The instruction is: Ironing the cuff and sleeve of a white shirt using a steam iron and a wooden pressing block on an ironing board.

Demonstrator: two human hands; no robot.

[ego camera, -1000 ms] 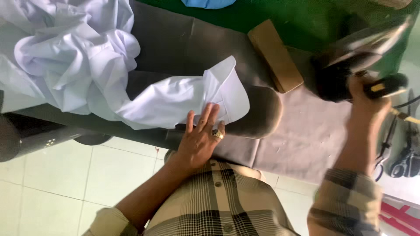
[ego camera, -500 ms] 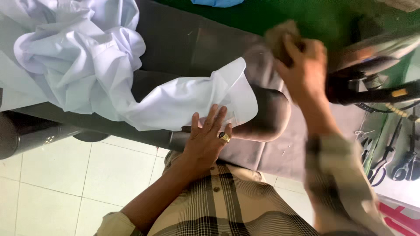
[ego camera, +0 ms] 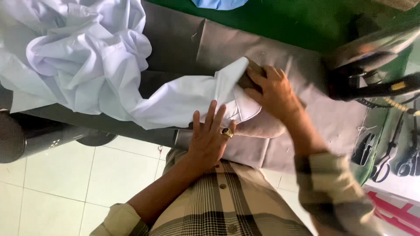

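Left hand (ego camera: 210, 140) lies flat, fingers spread, pinning the white shirt sleeve (ego camera: 192, 98) on the grey padded board (ego camera: 271, 52); right hand (ego camera: 273, 91) grips a brown block (ego camera: 247, 76) at the sleeve's cuff.

At your three o'clock an iron (ego camera: 376, 65) rests on green cloth (ego camera: 280, 19); scissors (ego camera: 387, 153) hang at four; tiled floor (ego camera: 87, 175) at seven.
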